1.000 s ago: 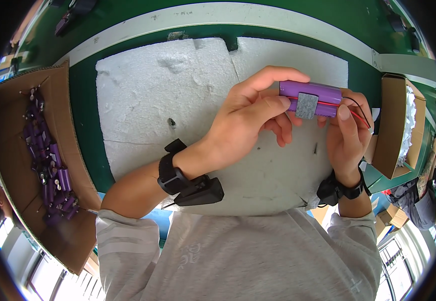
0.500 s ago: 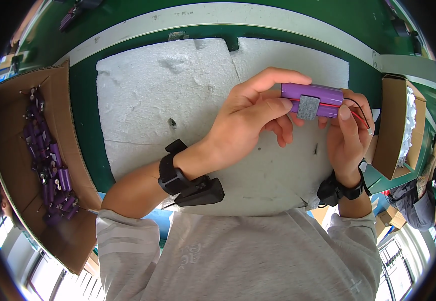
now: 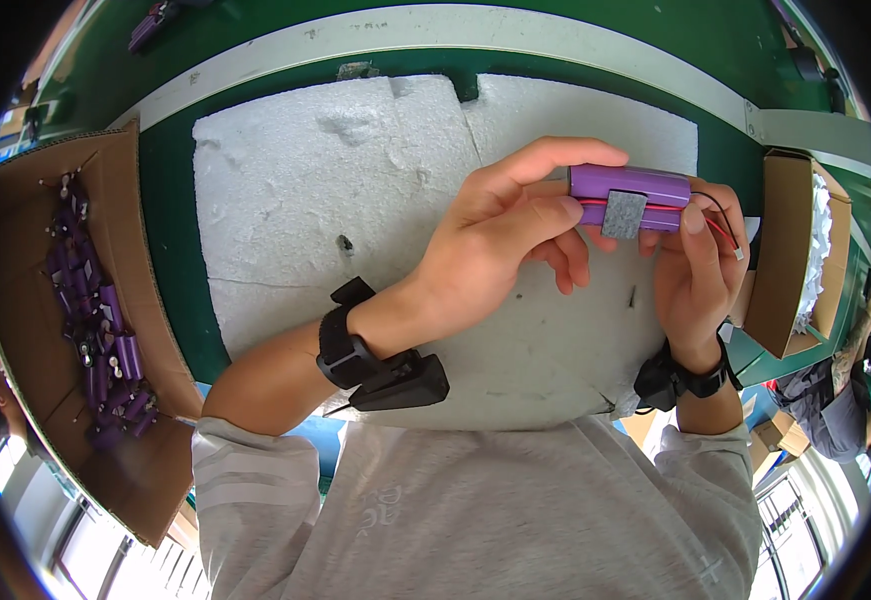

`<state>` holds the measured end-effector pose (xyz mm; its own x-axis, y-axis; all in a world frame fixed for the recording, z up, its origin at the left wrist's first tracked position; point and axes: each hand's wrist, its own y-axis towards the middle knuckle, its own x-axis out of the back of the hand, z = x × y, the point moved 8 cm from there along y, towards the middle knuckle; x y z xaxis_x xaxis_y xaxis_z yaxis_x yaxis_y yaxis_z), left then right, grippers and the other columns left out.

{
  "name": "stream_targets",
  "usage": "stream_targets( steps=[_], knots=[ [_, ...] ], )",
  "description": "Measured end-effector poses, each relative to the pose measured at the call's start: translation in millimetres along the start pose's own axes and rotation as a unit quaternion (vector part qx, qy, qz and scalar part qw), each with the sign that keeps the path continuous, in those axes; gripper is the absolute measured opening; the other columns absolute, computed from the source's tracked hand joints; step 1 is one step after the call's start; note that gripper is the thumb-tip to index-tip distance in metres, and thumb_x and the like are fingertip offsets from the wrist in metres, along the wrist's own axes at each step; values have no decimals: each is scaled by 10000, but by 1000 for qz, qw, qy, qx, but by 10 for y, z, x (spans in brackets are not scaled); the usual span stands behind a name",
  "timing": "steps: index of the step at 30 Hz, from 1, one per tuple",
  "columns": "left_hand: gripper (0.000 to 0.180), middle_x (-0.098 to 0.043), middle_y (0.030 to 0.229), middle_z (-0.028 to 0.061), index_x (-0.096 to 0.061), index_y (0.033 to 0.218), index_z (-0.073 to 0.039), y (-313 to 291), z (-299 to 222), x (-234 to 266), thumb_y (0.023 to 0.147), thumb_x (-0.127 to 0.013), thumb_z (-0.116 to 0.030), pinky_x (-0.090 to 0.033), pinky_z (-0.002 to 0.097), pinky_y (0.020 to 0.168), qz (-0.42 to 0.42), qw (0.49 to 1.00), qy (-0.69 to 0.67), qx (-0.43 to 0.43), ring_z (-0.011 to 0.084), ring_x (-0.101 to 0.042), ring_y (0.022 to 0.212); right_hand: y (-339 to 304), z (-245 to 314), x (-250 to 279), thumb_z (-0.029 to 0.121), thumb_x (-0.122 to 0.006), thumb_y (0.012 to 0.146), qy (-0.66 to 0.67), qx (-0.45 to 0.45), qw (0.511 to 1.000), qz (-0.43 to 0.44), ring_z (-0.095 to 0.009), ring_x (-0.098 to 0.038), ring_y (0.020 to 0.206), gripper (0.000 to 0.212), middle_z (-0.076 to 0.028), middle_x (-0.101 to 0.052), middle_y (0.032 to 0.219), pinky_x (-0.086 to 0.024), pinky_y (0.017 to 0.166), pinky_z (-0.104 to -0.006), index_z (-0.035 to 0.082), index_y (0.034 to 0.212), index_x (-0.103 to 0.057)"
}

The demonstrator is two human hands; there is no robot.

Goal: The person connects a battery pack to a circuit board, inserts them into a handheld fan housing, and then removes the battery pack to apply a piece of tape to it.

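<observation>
A purple battery pack (image 3: 645,182) is held level between my two hands, above the white foam sheet (image 3: 305,190). It has a grey pad (image 3: 623,214) across its side, and a red wire runs along it. My left hand (image 3: 505,215) grips its left end, thumb in front and index finger over the top. At the other end, my right hand (image 3: 700,250) pinches it with the thumb in front and the fingers behind. Black and red leads with a small white connector (image 3: 738,254) hang from the right end, next to the right fingers.
On the left, an open cardboard box (image 3: 15,250) contains several purple battery packs (image 3: 95,310). Another cardboard box (image 3: 780,250) with white material in it stands on the right. A pale rail (image 3: 355,45) crosses the green table behind the foam. Someone in dark clothing (image 3: 835,420) is at the far right.
The battery pack has shifted slightly to the right, and the fingers of both hands have moved slightly with it. Both hands keep their hold.
</observation>
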<state>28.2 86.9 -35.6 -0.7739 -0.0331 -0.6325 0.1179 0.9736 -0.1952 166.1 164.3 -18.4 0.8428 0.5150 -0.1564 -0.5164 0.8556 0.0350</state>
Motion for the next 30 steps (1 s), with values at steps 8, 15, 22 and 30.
stream_targets(
  steps=[8, 15, 22, 30],
  knots=[
    [396, -613, 940, 203, -396, 1340, -56, -2, 1, -3, 954, -386, -140, -490, 329, 657, -2, 1000, 2, 7, 189, -594, 695, 2, 4, 5, 167, -565, 909, -2, 8, 1000, -10, -150, -564, 683, 227, -140, -611, 966, -445, 586, -274, -38, 1000, -528],
    [407, -615, 934, 201, -382, 1351, -57, -4, 6, -2, 950, -392, -126, -490, 327, 655, -9, 1000, 3, 10, 184, -594, 693, 7, 6, 1, 168, -567, 906, -9, 11, 1000, -9, -147, -563, 679, 230, -142, -612, 952, -442, 584, -270, -41, 993, -530],
    [417, -615, 936, 198, -374, 1358, -56, -2, -3, -6, 944, -389, -108, -489, 327, 655, -5, 1000, 6, 3, 181, -591, 691, 6, -9, 13, 160, -564, 907, -7, 5, 1000, -10, -147, -563, 674, 221, -135, -616, 938, -441, 582, -267, -42, 991, -535],
    [414, -615, 943, 198, -379, 1356, -55, -1, 6, 0, 946, -392, -113, -491, 327, 655, -10, 1000, 4, 6, 179, -590, 689, 3, -12, 12, 152, -560, 910, -6, 0, 1000, -10, -147, -567, 678, 209, -135, -616, 952, -442, 587, -265, -39, 991, -536]
  ],
)
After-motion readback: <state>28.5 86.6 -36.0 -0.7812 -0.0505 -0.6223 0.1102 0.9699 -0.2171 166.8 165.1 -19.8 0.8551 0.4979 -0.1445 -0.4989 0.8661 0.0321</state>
